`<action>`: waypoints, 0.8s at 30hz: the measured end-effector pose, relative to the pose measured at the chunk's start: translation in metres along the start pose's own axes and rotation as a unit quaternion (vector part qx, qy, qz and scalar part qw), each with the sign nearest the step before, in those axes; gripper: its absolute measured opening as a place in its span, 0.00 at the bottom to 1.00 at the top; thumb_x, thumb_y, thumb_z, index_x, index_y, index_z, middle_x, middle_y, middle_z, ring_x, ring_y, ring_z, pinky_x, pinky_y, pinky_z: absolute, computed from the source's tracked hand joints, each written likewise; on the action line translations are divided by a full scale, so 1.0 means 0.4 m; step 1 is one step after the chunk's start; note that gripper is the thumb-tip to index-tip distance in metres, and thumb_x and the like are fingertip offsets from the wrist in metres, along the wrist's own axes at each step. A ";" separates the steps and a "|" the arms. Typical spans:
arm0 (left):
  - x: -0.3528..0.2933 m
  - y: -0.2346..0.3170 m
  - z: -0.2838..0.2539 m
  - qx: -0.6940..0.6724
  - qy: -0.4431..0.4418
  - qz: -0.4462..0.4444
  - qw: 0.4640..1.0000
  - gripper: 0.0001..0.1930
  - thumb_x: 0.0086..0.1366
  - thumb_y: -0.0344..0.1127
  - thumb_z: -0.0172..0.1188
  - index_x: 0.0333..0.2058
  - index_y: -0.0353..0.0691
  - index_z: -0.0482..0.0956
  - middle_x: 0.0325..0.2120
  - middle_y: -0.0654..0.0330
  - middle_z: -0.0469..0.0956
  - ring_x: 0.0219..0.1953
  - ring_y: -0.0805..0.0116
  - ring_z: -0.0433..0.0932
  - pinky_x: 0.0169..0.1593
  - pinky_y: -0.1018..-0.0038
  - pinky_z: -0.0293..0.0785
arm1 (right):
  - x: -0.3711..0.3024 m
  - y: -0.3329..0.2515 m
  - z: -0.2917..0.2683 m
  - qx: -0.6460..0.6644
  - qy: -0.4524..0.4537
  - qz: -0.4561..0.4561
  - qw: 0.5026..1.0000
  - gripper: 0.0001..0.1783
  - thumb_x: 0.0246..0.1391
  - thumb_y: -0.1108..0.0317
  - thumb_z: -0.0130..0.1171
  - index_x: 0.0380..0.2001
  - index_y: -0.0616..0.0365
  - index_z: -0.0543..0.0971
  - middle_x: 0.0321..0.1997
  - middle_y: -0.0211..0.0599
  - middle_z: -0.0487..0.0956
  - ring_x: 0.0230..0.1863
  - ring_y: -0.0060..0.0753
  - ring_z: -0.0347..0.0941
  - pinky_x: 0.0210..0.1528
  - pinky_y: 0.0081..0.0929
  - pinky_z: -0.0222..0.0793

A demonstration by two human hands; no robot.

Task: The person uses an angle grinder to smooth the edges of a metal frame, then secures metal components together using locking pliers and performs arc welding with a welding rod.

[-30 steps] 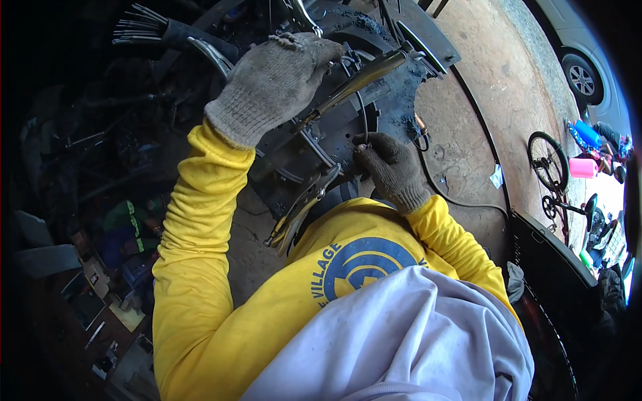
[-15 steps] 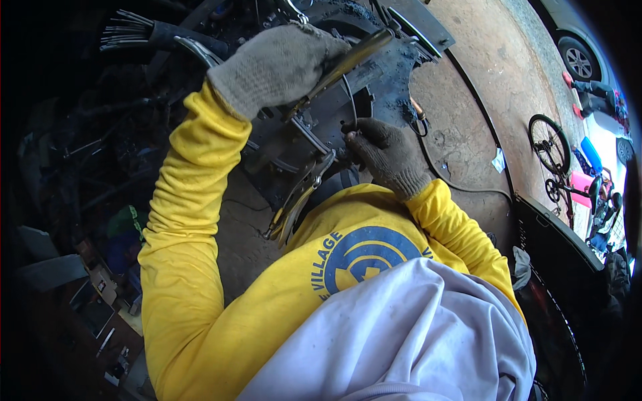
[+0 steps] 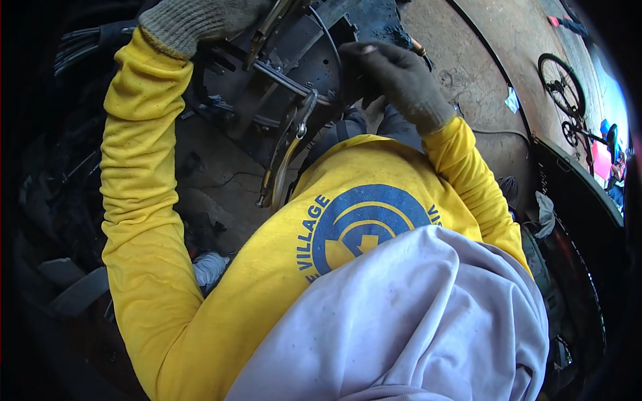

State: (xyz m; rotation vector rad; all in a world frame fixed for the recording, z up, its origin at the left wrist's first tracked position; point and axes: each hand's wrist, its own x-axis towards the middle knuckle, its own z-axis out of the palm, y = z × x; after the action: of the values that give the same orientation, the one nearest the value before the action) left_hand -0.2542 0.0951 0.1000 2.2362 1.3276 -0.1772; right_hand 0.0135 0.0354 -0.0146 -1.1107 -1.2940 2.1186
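Observation:
My left hand (image 3: pixel 200 23), in a grey knitted glove, is cut off by the upper edge. Its fingers curl beside a worn brass-coloured metal bar (image 3: pixel 271 30); their grip is partly hidden. My right hand (image 3: pixel 401 80), in a darker glove, has its fingers bent together over a dark metal plate (image 3: pixel 314 60). A thin curved wire or rod (image 3: pixel 328 33) runs down to those fingertips, and I cannot make out whether they grip it. Between the hands, locking pliers (image 3: pixel 301 127) with a yellowish handle hang at the plate's near edge.
A bundle of thin rods (image 3: pixel 87 47) lies at the upper left. A copper-tipped piece (image 3: pixel 418 47) lies past my right hand. A hose (image 3: pixel 495 131) crosses the floor. A bicycle (image 3: pixel 562 87) stands at the far right, above a dark panel (image 3: pixel 568 180).
The view has shifted, so the metalwork and left hand sit higher and farther left. My right hand has risen slightly and moved right relative to the pliers.

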 end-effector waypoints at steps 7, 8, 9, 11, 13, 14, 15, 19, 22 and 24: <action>-0.011 -0.011 0.023 0.010 0.058 0.068 0.996 0.15 0.58 0.19 0.57 0.44 0.36 0.81 0.37 0.51 0.84 0.40 0.55 0.82 0.44 0.66 0.80 | -0.025 0.043 -0.105 -0.079 0.019 -0.062 0.995 0.20 0.69 0.58 0.56 0.58 0.56 0.79 0.44 0.35 0.85 0.32 0.19 0.77 0.37 0.17 0.76; -0.014 -0.003 0.021 -0.006 0.052 0.045 0.998 0.16 0.58 0.19 0.57 0.45 0.37 0.81 0.36 0.51 0.84 0.39 0.56 0.83 0.44 0.66 0.80 | -0.028 0.045 -0.100 -0.078 0.021 -0.061 0.995 0.20 0.69 0.58 0.56 0.58 0.56 0.79 0.44 0.35 0.85 0.32 0.19 0.77 0.37 0.17 0.76; -0.012 0.013 0.014 -0.007 0.050 0.047 0.998 0.16 0.58 0.19 0.57 0.45 0.37 0.81 0.36 0.51 0.84 0.39 0.56 0.83 0.44 0.66 0.80 | -0.031 0.040 -0.086 -0.119 0.007 -0.065 0.991 0.20 0.68 0.58 0.58 0.57 0.57 0.79 0.43 0.35 0.85 0.31 0.19 0.77 0.37 0.18 0.76; -0.006 0.044 0.001 -0.057 0.010 -0.076 0.995 0.16 0.60 0.21 0.58 0.47 0.38 0.81 0.36 0.52 0.84 0.38 0.57 0.83 0.44 0.67 0.80 | -0.035 0.028 -0.049 -0.160 -0.005 -0.067 0.985 0.20 0.66 0.59 0.60 0.57 0.57 0.79 0.43 0.35 0.85 0.31 0.19 0.77 0.36 0.18 0.77; -0.011 0.029 0.008 -0.046 0.020 -0.061 0.997 0.16 0.60 0.21 0.58 0.47 0.38 0.81 0.36 0.52 0.84 0.38 0.56 0.83 0.44 0.67 0.80 | -0.030 0.013 -0.002 -0.153 -0.029 0.034 0.987 0.21 0.64 0.60 0.62 0.57 0.58 0.80 0.41 0.35 0.86 0.31 0.20 0.79 0.36 0.20 0.78; -0.014 0.025 0.016 -0.039 0.028 -0.051 0.998 0.16 0.60 0.21 0.58 0.47 0.38 0.81 0.36 0.52 0.84 0.38 0.56 0.83 0.44 0.67 0.80 | -0.023 0.023 0.014 -0.209 -0.029 0.027 0.977 0.20 0.64 0.61 0.63 0.54 0.60 0.81 0.38 0.36 0.86 0.31 0.21 0.81 0.35 0.20 0.79; -0.016 0.021 0.020 -0.031 0.038 -0.038 0.998 0.16 0.60 0.21 0.58 0.47 0.38 0.81 0.36 0.52 0.84 0.38 0.56 0.83 0.44 0.67 0.80 | -0.018 0.027 0.020 -0.210 -0.029 0.025 0.977 0.20 0.64 0.61 0.63 0.54 0.60 0.81 0.38 0.36 0.86 0.31 0.21 0.81 0.35 0.20 0.79; -0.020 0.010 0.035 -0.013 0.066 -0.006 0.998 0.16 0.60 0.21 0.58 0.47 0.38 0.81 0.36 0.51 0.84 0.38 0.55 0.83 0.44 0.67 0.80 | -0.003 0.043 0.022 -0.257 -0.058 -0.002 0.965 0.19 0.62 0.60 0.64 0.50 0.61 0.83 0.37 0.40 0.86 0.28 0.24 0.82 0.32 0.21 0.79; -0.023 0.002 0.039 -0.002 0.090 0.016 0.996 0.16 0.60 0.21 0.58 0.47 0.39 0.81 0.36 0.51 0.84 0.39 0.55 0.82 0.44 0.67 0.80 | 0.002 0.060 0.020 -0.251 -0.051 -0.029 0.966 0.19 0.61 0.59 0.66 0.48 0.62 0.84 0.36 0.42 0.86 0.25 0.27 0.81 0.30 0.22 0.78; -0.023 -0.003 0.043 0.006 0.106 0.031 0.994 0.16 0.60 0.21 0.58 0.47 0.39 0.81 0.36 0.51 0.83 0.39 0.55 0.82 0.44 0.67 0.80 | 0.005 0.074 0.017 -0.262 -0.044 -0.057 0.962 0.19 0.60 0.59 0.66 0.48 0.62 0.84 0.36 0.42 0.86 0.25 0.27 0.82 0.30 0.23 0.79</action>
State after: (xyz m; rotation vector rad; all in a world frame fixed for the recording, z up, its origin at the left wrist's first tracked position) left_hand -0.2573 0.0798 0.0882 2.3558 1.3647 0.0766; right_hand 0.0083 0.0191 -0.0396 -1.1078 -1.9858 1.8014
